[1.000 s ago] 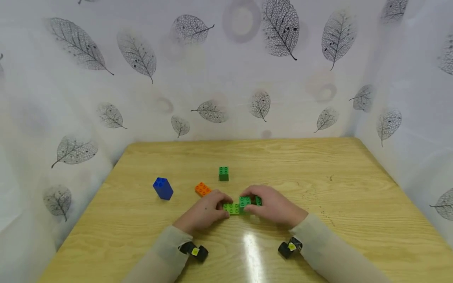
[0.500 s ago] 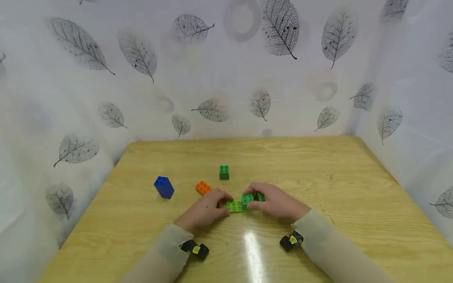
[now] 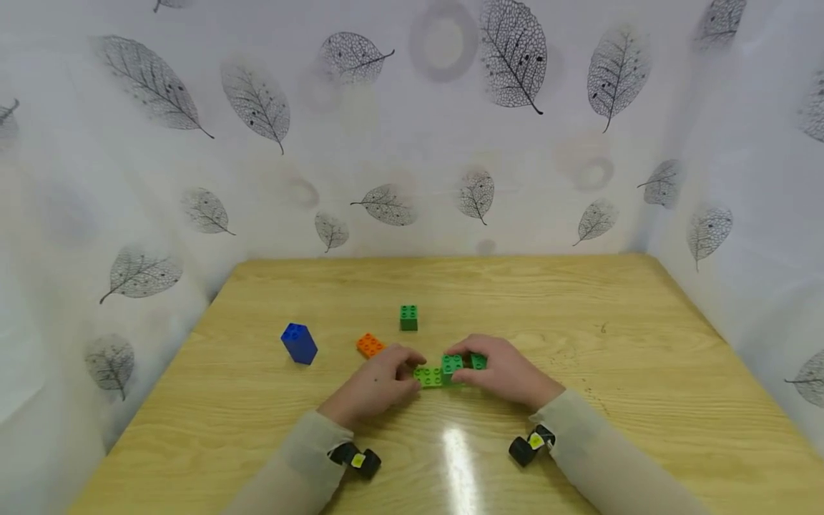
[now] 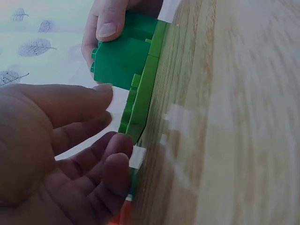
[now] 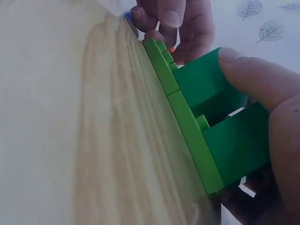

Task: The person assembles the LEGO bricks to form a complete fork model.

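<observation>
Two lime-green plates point(image 3: 428, 376) lie end to end on the table. A dark green brick point(image 5: 206, 79) sits across their seam, and a second dark green brick point(image 5: 239, 140) stands on the right plate. My right hand point(image 3: 508, 373) pinches the seam brick, its thumb on the near side. At the left end of the plates is my left hand point(image 3: 373, 383), fingers loosely bent and thumb apart from them. In the left wrist view nothing shows gripped in it; whether a fingertip touches the plate's end, I cannot tell.
Behind the left hand lies an orange brick point(image 3: 370, 345), partly covered by it. A loose green brick point(image 3: 408, 317) stands farther back. Off to the left is a tall blue block point(image 3: 299, 344). A leaf-print cloth point(image 3: 412, 129) closes off the table's far edge.
The lime-green plates and the brick on their seam have shifted slightly right with my right hand. My left hand has stayed almost in place, a little more of the plate showing beside it.
</observation>
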Motion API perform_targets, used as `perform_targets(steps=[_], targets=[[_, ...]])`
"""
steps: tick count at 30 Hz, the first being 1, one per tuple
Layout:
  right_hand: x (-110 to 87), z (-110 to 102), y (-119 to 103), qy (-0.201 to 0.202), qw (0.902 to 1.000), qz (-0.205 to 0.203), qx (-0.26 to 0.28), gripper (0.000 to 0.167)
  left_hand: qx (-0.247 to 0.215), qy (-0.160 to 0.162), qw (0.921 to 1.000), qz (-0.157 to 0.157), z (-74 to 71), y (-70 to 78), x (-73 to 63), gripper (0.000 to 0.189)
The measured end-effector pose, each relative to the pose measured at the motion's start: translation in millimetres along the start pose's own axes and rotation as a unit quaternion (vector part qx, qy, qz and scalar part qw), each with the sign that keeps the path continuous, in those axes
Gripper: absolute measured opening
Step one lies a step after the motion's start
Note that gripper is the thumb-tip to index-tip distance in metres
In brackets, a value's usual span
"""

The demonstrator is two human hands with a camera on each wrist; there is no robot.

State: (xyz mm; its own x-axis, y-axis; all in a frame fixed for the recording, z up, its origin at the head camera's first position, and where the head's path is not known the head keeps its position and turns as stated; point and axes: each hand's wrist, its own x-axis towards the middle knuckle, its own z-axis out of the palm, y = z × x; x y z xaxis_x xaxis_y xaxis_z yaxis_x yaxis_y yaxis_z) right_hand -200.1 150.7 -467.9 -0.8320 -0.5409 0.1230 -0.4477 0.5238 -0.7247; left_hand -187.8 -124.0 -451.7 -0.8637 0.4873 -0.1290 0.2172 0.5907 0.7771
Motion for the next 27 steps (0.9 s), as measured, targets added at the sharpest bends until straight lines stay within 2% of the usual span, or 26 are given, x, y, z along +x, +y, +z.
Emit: perform_targets(steps=[3,7,14,19,22,27], targets=[[-1.4,-1.1,0.1,0.005,0.9999,-0.004,-0.010,0.045,-0.019,0.012,0.9997,-0.006,-1.2,6.0,0.0,0.037],[-1.8,-2.1,0.4,0.008,0.9998,-0.010,-0.014,0.048,-0.026,0.034,0.9991,0.000,-8.1,13.5,1.5,0.041],[-0.9,-1.1,2.6,0.011,0.9994,-0.027,-0.017,0.047,0.036,0.085,0.9956,0.018,-26.5,16.8,15.1,0.041],[-1.0,-1.1,2.0,0.013,0.9992,-0.034,-0.016,0.047,0.061,0.118,0.9908,0.024,-35.6,16.2,27.8,0.045],[-1.0,-1.4,0.8,0.012,0.9993,-0.034,-0.013,0.046,0.074,0.127,0.9889,0.019,-38.9,14.9,35.9,0.047],[-1.0,-2.7,0.3,0.012,0.9994,-0.027,-0.015,0.046,0.078,0.124,0.9892,0.000,-40.9,11.8,47.2,0.050]])
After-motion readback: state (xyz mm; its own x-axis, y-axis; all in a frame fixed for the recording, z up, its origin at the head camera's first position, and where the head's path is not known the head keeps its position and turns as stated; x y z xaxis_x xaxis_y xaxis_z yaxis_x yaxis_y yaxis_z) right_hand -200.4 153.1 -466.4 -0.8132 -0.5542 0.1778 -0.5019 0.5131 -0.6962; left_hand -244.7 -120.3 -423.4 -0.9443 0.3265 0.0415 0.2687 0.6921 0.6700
